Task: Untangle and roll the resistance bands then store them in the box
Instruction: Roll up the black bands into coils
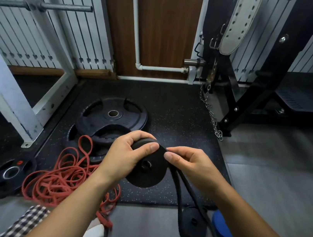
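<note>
A black resistance band (178, 194) is partly wound into a roll (143, 144) at the centre of the head view. My left hand (126, 154) grips that roll, thumb lying across its front. My right hand (187, 162) pinches the band right where it leaves the roll. The loose part of the band hangs down in a long loop that reaches the grey floor. A tangled heap of red resistance bands (65, 179) lies on the floor to the lower left, apart from both hands. No box is in view.
Black weight plates lie on the speckled mat: a large stack (111, 115), a small one (147, 175) under my hands, another (11, 173) at left. A blue disc (221, 225) sits lower right. A white rack frame (12, 97) stands left, a black bench frame (256, 96) and chain (211, 112) right.
</note>
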`<action>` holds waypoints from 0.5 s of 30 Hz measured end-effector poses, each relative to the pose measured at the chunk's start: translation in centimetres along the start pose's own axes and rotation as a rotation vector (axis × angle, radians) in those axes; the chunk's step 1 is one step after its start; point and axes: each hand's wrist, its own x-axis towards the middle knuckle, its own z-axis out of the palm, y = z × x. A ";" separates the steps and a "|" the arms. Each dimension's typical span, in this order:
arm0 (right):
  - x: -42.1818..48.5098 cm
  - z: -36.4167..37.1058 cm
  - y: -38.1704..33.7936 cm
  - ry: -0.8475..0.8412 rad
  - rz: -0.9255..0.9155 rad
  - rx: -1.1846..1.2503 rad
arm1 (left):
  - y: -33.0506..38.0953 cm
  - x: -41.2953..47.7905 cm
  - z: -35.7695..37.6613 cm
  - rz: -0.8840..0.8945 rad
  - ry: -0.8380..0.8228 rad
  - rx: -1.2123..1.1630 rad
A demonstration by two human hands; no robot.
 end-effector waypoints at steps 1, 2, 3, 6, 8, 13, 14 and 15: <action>0.0 -0.1 0.1 0.009 0.014 0.021 | 0.1 -0.1 0.1 -0.008 0.024 -0.034; -0.1 -0.2 0.2 0.013 0.033 0.060 | 0.2 -0.1 0.3 -0.018 0.052 -0.079; -0.2 -0.2 0.3 0.015 0.053 0.113 | 0.3 -0.1 0.4 -0.028 0.077 -0.126; -0.4 0.1 0.7 0.017 0.103 0.326 | 0.3 -0.2 1.0 -0.050 0.150 -0.242; -0.4 0.6 1.0 0.042 0.114 0.423 | 0.2 -0.2 1.5 -0.051 0.209 -0.277; 0.1 1.5 1.4 0.115 0.085 0.616 | 0.2 0.2 3.0 -0.091 0.387 -0.402; 0.1 1.7 1.3 0.112 0.077 0.638 | 0.2 0.3 3.2 -0.116 0.424 -0.436; 0.2 1.9 1.4 0.112 0.075 0.648 | 0.3 0.4 3.3 -0.146 0.454 -0.475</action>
